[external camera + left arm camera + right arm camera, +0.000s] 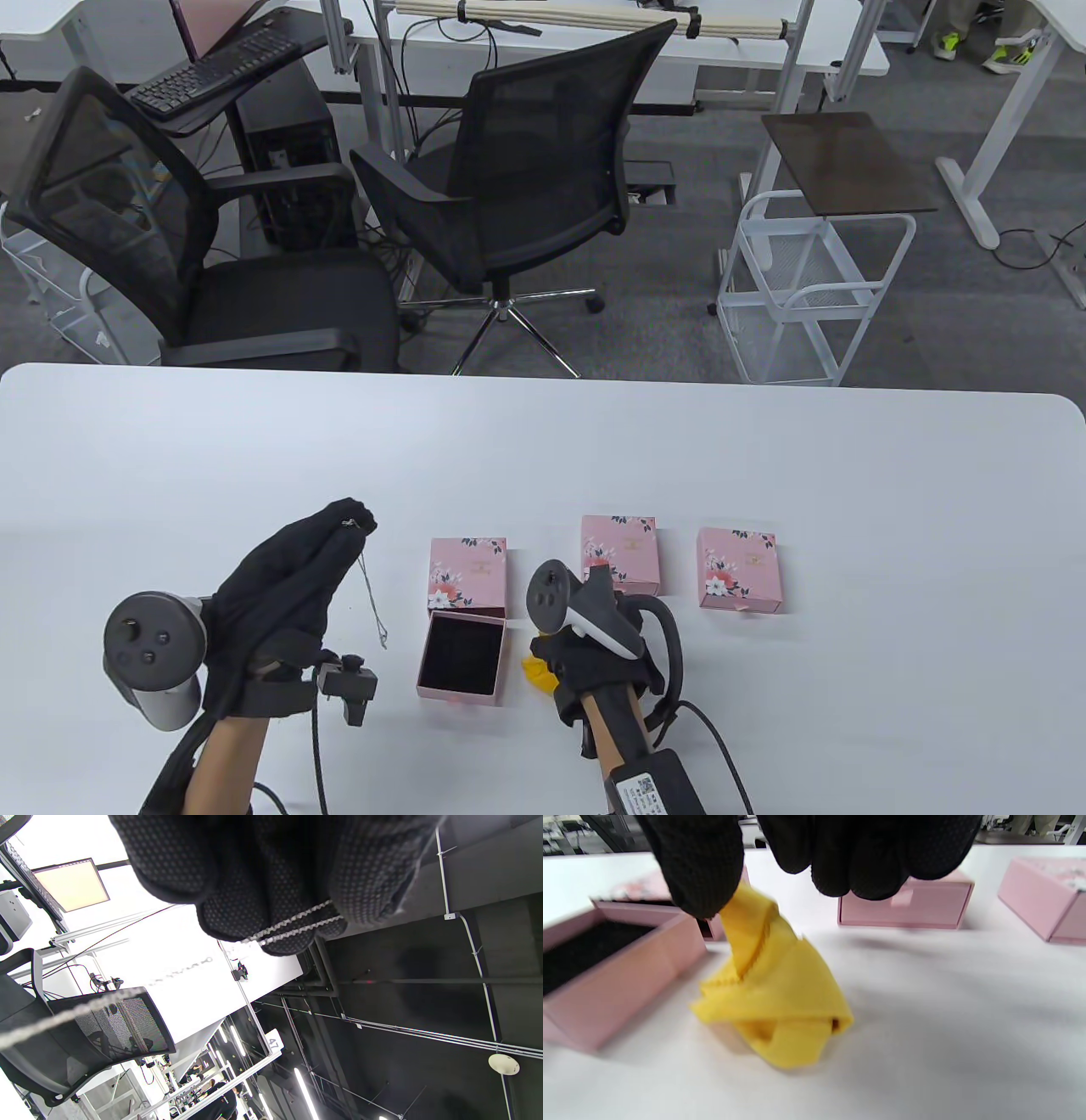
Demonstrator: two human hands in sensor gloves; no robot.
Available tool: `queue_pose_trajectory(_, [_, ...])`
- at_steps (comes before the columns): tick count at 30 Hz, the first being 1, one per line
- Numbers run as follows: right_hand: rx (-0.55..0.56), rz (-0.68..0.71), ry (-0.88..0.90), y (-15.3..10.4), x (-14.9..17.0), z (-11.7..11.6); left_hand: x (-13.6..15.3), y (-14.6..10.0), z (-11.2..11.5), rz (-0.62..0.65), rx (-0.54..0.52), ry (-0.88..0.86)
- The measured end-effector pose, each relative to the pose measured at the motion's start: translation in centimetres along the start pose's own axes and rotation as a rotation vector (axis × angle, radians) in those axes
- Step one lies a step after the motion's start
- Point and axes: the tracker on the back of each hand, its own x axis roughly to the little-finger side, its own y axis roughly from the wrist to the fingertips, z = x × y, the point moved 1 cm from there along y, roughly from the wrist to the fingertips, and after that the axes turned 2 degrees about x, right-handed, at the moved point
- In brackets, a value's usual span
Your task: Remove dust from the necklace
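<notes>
My left hand (335,531) is raised over the left of the table and pinches a thin silver necklace (372,598), which dangles below the fingertips. In the left wrist view the chain (292,926) crosses the gloved fingertips (271,912). My right hand (763,882) is low by the open pink box (462,654) and pinches a corner of a yellow cloth (774,997); the rest of the cloth lies crumpled on the table. In the table view only a scrap of the cloth (540,671) shows beside my right hand (585,671).
The open box's lid (467,576) lies just behind it. Two more shut pink floral boxes (620,553) (738,569) stand to the right. Office chairs (517,187) and a white cart (814,289) stand beyond the table's far edge.
</notes>
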Motion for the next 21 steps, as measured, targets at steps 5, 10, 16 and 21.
queue_pose_trajectory(5, [0.192, 0.177, 0.227, -2.3, -1.2, 3.6, 0.0, 0.0, 0.9, 0.004, 0.03, 0.009])
queue_pose_trajectory(10, [0.193, 0.42, 0.528, -4.3, -3.8, 5.0, 0.1, -0.1, 2.3, 0.005, 0.076, 0.022])
queue_pose_trajectory(16, [0.248, 0.522, 0.507, -5.1, -8.5, 3.4, 0.2, -0.3, 3.5, 0.001, 0.131, 0.021])
queue_pose_trajectory(21, [0.364, 0.457, 0.469, -5.0, -8.0, 3.4, 0.5, -0.2, 3.3, -0.017, 0.131, 0.032])
